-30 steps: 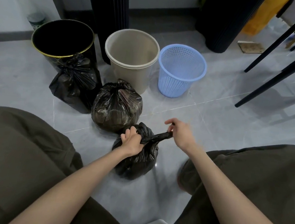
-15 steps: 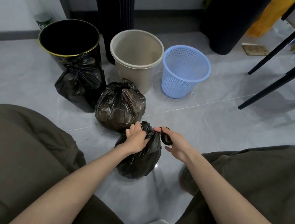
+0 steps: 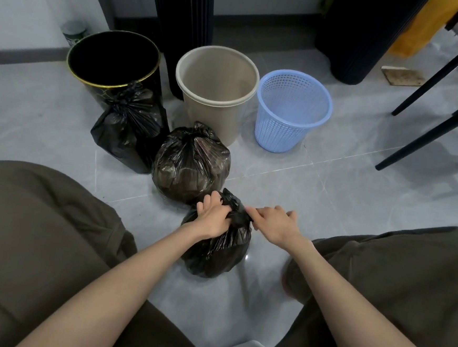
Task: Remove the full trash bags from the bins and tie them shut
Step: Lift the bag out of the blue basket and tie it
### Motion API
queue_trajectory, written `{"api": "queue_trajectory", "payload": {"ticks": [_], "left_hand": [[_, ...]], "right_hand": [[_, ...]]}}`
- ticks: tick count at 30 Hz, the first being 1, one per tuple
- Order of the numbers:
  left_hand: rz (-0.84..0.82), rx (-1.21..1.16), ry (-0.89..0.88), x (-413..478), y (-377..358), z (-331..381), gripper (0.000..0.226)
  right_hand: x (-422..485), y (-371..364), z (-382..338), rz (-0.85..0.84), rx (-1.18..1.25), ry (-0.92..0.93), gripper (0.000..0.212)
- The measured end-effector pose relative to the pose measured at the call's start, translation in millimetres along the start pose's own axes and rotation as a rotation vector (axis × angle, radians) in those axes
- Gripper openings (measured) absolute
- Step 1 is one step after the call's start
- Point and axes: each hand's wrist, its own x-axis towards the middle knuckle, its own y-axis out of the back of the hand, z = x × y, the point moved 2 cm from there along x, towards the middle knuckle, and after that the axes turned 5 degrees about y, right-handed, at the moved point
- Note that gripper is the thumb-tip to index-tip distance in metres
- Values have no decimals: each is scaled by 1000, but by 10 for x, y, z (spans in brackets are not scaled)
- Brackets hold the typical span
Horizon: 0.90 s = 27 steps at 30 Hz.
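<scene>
Trousers (image 3: 39,240) on both knees framed the near edge of view; I was low over the tiled floor (image 3: 331,187); both forearms reached forward between the knees. Left hand (image 3: 213,218) gripped the gathered neck of the nearest bag (image 3: 216,251), fingers curled round the bunched black plastic; right hand (image 3: 273,223) met the same neck from the other side, thumb and forefinger pinching the plastic, remaining fingers curled; whether a knot had closed I could not tell, as the hands covered it. Nearest bag stood on the floor between my knees, full and upright. Just beyond, touching or nearly touching it, sat the second bag (image 3: 190,162), round, neck twisted shut at the top; left of that and farther back, the third bag (image 3: 127,127), tied, leaned against the black bin (image 3: 154,69). Behind the bags, three bins in a row, none holding a bag: black bin at left, beige bin (image 3: 213,112) in the middle, blue basket (image 3: 280,133) at right. Dark chair legs (image 3: 431,134) crossed the far right.
</scene>
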Motion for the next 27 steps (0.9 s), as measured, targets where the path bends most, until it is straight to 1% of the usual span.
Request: {"api": "queue_trajectory", "payload": {"ticks": [2, 3, 4, 6, 7, 9, 11, 13, 15, 17, 18, 20, 23, 25, 27], "left_hand": [[-2, -15, 20, 10, -2, -57, 27], [-1, -25, 29, 22, 1, -76, 29], [-4, -33, 34, 28, 11, -76, 30], [-35, -65, 47, 27, 35, -52, 29], [-59, -101, 66, 25, 38, -49, 29], [-103, -172, 93, 22, 21, -71, 36], [-111, -167, 89, 12, 3, -89, 52], [-83, -142, 67, -4, 7, -78, 69], [-85, -155, 38, -21, 21, -49, 75], [-108, -163, 24, -41, 23, -46, 76], [-114, -147, 19, -53, 24, -50, 73], [-123, -112, 7, -90, 35, -38, 60], [-172, -120, 39, -127, 12, -3, 57], [-176, -126, 57, -141, -6, 29, 58], [-182, -129, 70, -142, -5, 56, 58]], "right_hand": [[-2, 38, 17, -67, 487, -59, 50], [-13, 49, 4, -87, 677, -59, 45], [-18, 58, -9, -108, 809, -68, 40], [-14, 66, -16, -121, 971, -129, 33], [-7, 68, -23, -122, 1017, -165, 31], [10, 79, -24, -105, 1002, -197, 30], [3, 111, -35, -80, 947, -191, 30], [0, 145, -62, -70, 929, -151, 30], [-1, 185, -91, -53, 919, -134, 32], [23, 202, -78, -24, 957, -155, 31], [27, 216, -74, -10, 1006, -172, 30], [51, 213, -51, -9, 1190, -204, 25], [95, 145, -39, -75, 1465, -195, 26], [89, 89, -56, -113, 1545, -186, 26], [87, 40, -55, -122, 1572, -170, 24]]}}
